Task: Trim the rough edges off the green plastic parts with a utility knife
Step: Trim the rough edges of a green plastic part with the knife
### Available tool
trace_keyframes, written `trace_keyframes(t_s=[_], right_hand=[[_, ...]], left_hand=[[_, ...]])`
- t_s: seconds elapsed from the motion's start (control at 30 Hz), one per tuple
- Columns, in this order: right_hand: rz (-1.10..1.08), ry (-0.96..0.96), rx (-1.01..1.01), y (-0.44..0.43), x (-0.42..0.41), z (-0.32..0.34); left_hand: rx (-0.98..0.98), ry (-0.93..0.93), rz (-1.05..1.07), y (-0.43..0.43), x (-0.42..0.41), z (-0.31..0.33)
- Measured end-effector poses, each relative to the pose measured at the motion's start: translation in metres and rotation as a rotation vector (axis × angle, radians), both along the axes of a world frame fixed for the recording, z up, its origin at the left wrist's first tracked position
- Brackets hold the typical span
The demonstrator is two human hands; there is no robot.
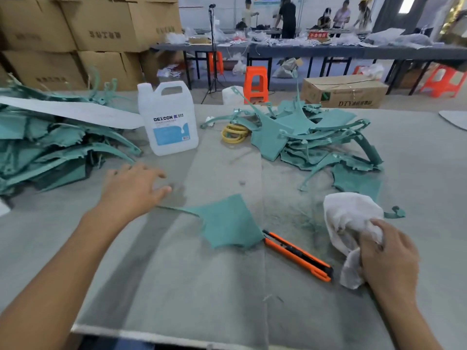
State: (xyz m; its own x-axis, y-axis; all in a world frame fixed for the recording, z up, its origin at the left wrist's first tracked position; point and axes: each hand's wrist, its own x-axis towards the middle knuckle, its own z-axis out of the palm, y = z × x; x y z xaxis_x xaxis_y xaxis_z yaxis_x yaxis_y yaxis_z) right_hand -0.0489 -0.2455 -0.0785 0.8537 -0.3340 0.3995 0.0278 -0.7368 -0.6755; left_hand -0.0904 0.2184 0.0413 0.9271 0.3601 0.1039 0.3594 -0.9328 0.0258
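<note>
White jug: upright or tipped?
Upright. The white jug stands on its base on the table, with its cap and handle at the top.

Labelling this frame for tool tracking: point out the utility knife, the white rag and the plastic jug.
utility knife (pixel 297 256): head view, middle of its orange-and-black body.
white rag (pixel 350 215): head view, bunched upper part.
plastic jug (pixel 168 130): head view, front label.

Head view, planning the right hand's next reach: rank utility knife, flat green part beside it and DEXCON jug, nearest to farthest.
1. Utility knife, just left of the right hand gripping the white cloth.
2. Flat green part, centre, beyond the knife.
3. DEXCON jug, far back left.
</note>
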Motion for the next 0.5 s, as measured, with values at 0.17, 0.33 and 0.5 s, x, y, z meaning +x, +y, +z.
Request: trace_keyframes(t_s=[0.17, 0.33, 0.5], right_hand=[[-0.135, -0.076, -0.05, 0.015, -0.013, 0.014], [0.324, -0.414, -0.352, 0.054, -0.053, 0.009], [0.433, -0.003, -0.536, 0.08, -0.056, 0.003]], left_hand=[[-0.327, -0.219, -0.244, -0.056, -0.015, -0.026], [-0.195, 0.237, -0.368, -0.094, -0.015, -0.076], [-0.027, 0.293, -0.253, -0.07, -0.018, -0.091]])
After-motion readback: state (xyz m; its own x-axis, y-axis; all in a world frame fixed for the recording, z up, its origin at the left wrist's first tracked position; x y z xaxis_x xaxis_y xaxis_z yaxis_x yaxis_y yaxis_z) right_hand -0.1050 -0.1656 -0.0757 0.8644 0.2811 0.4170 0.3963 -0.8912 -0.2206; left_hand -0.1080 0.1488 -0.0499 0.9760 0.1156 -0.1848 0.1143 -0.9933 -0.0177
